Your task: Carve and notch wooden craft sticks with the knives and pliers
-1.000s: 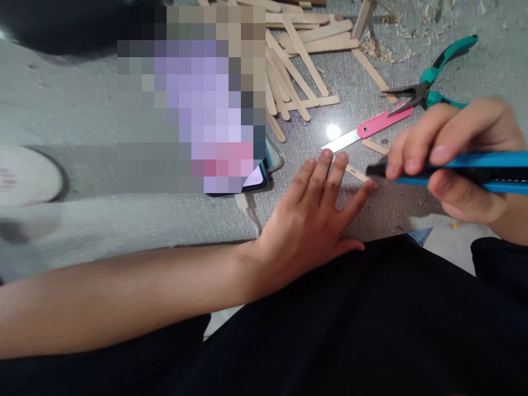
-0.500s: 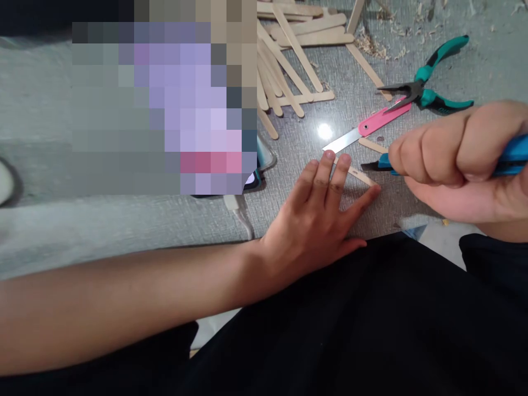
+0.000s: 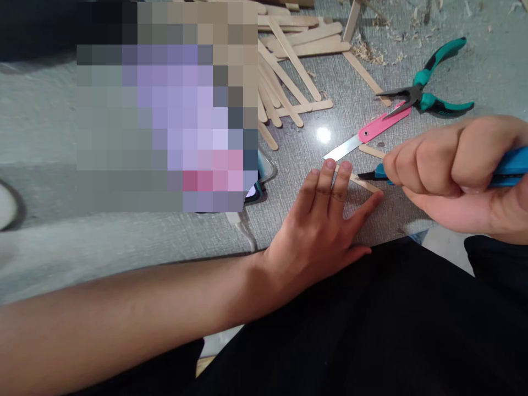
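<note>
My left hand [image 3: 322,225] lies flat on the grey table [image 3: 103,236], fingers stretched out, fingertips pressing a short wooden stick [image 3: 363,182]. My right hand [image 3: 457,170] is a fist round a blue utility knife [image 3: 511,165]. The knife's dark tip [image 3: 367,176] rests on the stick just right of my left fingers. My black-clad lap fills the bottom of the view.
A pile of wooden sticks [image 3: 289,71] lies at the back, with wood shavings [image 3: 367,52] beside it. Green-handled pliers [image 3: 429,96] and a pink-handled blade [image 3: 367,135] lie behind my right hand. A phone with a cable [image 3: 247,231] sits left of my left hand, partly blurred out.
My right hand turned from a finger grip into a fist round the knife. The knife tip came down onto the stick. My left hand stayed flat.
</note>
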Demonstrator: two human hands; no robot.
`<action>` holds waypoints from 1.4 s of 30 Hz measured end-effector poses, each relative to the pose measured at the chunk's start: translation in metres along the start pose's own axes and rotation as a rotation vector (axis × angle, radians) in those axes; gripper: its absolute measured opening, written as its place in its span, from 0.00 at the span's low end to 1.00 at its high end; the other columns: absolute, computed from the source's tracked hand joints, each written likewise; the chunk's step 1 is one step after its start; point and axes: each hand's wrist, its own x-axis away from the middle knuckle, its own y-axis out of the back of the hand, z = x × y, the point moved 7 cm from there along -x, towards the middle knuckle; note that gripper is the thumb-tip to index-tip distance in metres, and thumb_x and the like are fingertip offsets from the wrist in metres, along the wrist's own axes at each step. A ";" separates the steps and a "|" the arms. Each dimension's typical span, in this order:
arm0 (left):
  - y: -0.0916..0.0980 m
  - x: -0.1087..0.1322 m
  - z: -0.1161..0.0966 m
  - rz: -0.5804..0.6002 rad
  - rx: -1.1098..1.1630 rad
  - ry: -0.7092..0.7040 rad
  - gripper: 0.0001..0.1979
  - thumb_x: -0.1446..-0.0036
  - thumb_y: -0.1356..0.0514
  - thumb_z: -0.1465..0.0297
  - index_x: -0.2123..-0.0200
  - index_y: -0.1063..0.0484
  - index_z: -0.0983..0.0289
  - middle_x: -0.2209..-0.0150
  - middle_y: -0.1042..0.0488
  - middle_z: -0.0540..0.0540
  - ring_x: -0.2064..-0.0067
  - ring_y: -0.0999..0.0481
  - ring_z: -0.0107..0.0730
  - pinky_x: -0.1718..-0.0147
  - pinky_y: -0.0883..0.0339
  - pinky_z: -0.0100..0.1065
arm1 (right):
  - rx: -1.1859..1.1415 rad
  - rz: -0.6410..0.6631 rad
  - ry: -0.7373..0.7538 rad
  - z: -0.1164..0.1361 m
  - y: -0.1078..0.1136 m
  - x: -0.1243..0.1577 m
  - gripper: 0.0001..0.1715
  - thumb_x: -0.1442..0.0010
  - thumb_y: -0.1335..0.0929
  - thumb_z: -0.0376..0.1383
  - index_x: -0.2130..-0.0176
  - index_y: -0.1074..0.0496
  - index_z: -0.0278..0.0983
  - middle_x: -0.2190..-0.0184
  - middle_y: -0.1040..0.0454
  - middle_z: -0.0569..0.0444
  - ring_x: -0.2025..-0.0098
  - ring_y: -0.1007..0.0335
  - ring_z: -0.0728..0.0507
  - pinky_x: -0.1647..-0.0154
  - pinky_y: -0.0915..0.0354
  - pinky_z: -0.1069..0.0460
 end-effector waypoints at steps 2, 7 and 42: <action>0.000 0.000 0.000 -0.002 0.002 0.006 0.58 0.36 0.26 0.39 0.15 0.43 0.57 0.17 0.39 0.75 0.19 0.35 0.81 0.24 0.34 0.69 | -0.030 -0.021 0.055 0.003 -0.001 0.000 0.36 0.13 0.45 0.48 0.74 0.48 0.40 0.80 0.56 0.64 0.79 0.62 0.48 0.70 0.53 0.47; 0.000 0.000 0.000 0.007 -0.015 0.007 0.58 0.35 0.27 0.39 0.14 0.45 0.57 0.18 0.38 0.77 0.19 0.34 0.81 0.24 0.33 0.68 | 0.000 -0.030 0.046 0.002 -0.001 0.000 0.39 0.13 0.47 0.49 0.76 0.50 0.39 0.82 0.56 0.64 0.79 0.60 0.50 0.70 0.53 0.47; -0.006 0.003 0.000 -0.041 -0.033 0.023 0.60 0.34 0.30 0.36 0.13 0.49 0.60 0.17 0.41 0.80 0.19 0.34 0.82 0.24 0.32 0.67 | 0.082 0.124 0.453 -0.010 0.003 0.024 0.31 0.16 0.48 0.54 0.69 0.47 0.44 0.74 0.50 0.64 0.74 0.55 0.52 0.65 0.49 0.47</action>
